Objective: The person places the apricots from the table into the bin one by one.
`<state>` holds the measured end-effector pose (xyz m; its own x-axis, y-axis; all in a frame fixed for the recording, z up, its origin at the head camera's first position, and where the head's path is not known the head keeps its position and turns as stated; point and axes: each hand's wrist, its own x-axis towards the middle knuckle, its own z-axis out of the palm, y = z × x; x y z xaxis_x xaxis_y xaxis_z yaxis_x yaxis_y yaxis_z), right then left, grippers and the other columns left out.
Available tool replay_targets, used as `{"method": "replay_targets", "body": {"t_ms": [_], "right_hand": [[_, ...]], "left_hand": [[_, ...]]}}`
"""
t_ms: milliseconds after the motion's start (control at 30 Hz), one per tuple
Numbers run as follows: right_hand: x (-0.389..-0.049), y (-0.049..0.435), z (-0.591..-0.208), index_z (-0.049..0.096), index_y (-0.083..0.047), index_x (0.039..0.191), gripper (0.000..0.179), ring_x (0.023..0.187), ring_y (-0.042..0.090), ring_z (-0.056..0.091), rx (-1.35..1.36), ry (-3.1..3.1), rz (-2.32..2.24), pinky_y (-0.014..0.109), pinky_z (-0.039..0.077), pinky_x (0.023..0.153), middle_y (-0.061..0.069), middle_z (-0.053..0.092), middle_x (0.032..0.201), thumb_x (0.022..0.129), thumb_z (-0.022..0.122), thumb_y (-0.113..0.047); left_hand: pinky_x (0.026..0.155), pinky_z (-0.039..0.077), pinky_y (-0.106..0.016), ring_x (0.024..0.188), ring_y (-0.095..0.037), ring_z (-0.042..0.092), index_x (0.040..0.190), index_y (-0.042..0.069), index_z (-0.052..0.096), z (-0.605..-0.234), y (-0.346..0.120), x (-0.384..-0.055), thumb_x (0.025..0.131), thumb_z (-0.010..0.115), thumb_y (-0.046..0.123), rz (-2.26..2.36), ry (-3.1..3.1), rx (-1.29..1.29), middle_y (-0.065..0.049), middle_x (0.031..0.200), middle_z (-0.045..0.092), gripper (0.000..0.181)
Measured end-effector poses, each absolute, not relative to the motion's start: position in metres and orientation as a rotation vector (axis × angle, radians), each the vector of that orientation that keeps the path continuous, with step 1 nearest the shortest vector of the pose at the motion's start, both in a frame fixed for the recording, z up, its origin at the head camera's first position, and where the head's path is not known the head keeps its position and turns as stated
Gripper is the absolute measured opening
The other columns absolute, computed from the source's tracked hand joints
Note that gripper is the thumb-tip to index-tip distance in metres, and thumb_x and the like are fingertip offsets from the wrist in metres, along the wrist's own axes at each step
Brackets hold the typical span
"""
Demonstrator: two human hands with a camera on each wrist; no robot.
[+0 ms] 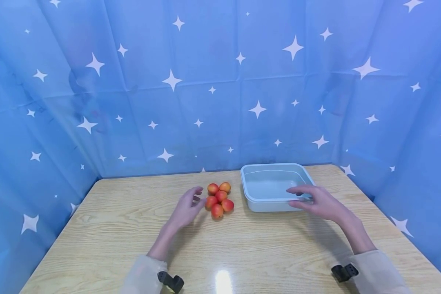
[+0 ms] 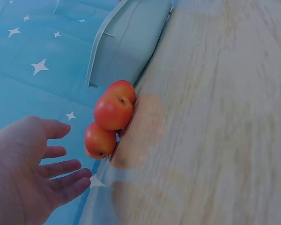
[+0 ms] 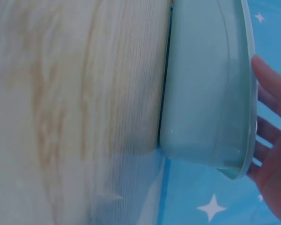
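Observation:
A cluster of several red-orange fruits (image 1: pixel 221 196), apricot-like in look, lies on the table left of a pale blue plastic basin. Just left of the fruits is my left hand (image 1: pixel 186 209), its fingers loosely bent and parted from the thumb, holding nothing. In the left wrist view the palm and spread fingers face the fruits (image 2: pixel 113 112). My right hand (image 1: pixel 321 201) is at the front right of the basin (image 1: pixel 266 206), fingers over its opening and thumb near the front rim. The right wrist view shows the thumb right at the rim, other fingers partly hidden behind it.
The light wood table (image 1: pixel 132 228) runs back to a blue curtain (image 1: pixel 213 122) with white stars, which also encloses both sides. The basin stands near the table's back edge. Small black devices (image 1: pixel 344 272) are strapped at both sleeve cuffs.

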<state>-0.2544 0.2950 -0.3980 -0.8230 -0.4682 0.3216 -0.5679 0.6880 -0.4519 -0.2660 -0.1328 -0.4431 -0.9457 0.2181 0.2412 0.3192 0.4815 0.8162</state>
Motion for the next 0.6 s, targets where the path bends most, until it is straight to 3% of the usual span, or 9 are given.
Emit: {"method": "replay_targets", "body": {"t_ms": [267,600], "right_hand": [[-0.256,0.297,-0.4,0.076,-0.011,0.113,0.025,0.098,0.019,0.068,0.851,-2.712,0.8,0.042,0.056,0.083,-0.002,0.074,0.108,0.092,0.076,-0.024],[-0.256,0.298,-0.401,0.078,-0.017,0.102,0.014,0.087,0.006,0.062,0.779,-2.756,0.827,0.03,0.054,0.073,-0.007,0.074,0.099,0.091,0.077,-0.024]], "left_hand": [[0.097,0.053,-0.049,0.113,-0.035,0.062,0.139,-0.005,0.051,-0.448,-0.125,-0.265,0.097,0.065,0.008,-1.532,-2.63,-0.488,-0.021,0.134,0.058,0.045],[0.089,0.054,-0.042,0.1,-0.027,0.063,0.129,-0.003,0.061,-0.453,-0.117,-0.269,0.095,0.068,0.004,-1.55,-2.575,-0.57,-0.015,0.123,0.064,0.036]]}}
